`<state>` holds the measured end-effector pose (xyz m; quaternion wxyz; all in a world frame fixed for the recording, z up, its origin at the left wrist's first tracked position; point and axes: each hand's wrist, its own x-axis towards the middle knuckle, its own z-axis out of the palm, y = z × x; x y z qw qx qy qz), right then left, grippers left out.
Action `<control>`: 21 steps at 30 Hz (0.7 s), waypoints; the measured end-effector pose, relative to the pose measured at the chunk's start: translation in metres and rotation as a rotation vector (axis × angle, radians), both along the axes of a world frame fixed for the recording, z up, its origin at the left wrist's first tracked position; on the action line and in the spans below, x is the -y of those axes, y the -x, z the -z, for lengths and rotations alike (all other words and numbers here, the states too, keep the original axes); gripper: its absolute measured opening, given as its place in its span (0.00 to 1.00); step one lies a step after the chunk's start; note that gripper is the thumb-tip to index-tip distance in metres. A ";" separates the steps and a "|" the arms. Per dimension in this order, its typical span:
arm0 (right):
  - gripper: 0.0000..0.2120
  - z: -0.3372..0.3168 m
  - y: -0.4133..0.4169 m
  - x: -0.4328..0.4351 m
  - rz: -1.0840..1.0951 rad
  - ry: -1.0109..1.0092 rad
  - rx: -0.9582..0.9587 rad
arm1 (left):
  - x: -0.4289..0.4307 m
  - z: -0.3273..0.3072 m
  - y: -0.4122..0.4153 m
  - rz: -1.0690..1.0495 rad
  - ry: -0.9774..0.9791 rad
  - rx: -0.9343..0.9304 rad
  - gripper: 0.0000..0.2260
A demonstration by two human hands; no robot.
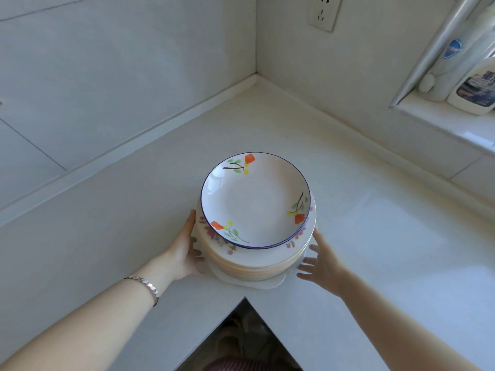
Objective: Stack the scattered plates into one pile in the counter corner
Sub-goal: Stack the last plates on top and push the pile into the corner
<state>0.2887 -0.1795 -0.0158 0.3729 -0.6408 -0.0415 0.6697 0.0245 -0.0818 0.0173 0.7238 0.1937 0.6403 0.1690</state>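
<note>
White counter (375,223) under pale tiled walls (134,62), wall socket (322,12), daylit windowsill (442,121).

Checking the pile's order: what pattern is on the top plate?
Top plate: white, blue rim, orange flower sprigs; head view.
</note>
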 end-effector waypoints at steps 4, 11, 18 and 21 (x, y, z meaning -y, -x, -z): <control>0.53 0.007 0.006 0.005 0.109 0.024 -0.054 | -0.002 0.004 0.010 0.072 0.078 0.070 0.43; 0.44 0.014 0.016 0.005 0.282 -0.035 -0.082 | -0.010 0.021 0.011 0.088 0.134 0.173 0.37; 0.15 0.040 0.013 0.004 0.095 -0.101 0.162 | -0.015 0.032 0.006 0.035 0.095 0.168 0.36; 0.11 0.055 -0.002 -0.005 0.014 -0.132 0.192 | -0.016 0.035 0.004 0.034 0.078 0.188 0.39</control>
